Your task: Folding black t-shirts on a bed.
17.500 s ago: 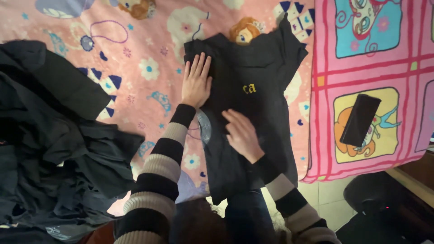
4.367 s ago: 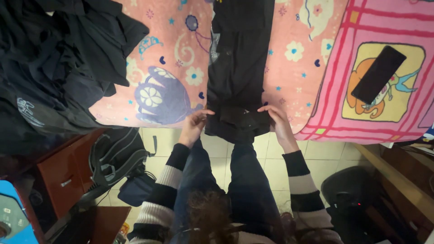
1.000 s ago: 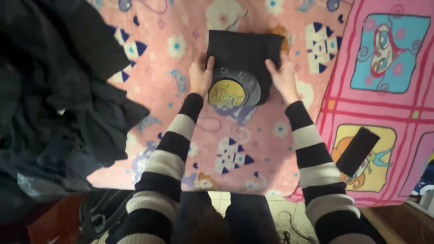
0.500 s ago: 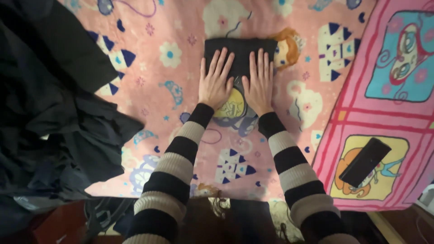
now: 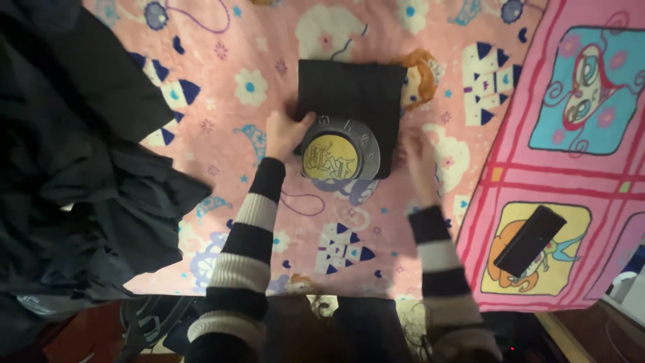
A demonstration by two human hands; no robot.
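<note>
Hands close on a folded dark shirt on the bed

The left hand point(image 5: 285, 132) grips the folded shirt's point(image 5: 349, 101) near-left corner; the blurred right hand point(image 5: 415, 158), grip unclear, sits beside its right edge. Folding looks finished; lifting needs both hands under it.

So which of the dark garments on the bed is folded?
The small dark shirt with the round yellow print, touched by the left hand. The dark pile at the left lies loose and crumpled.
</note>
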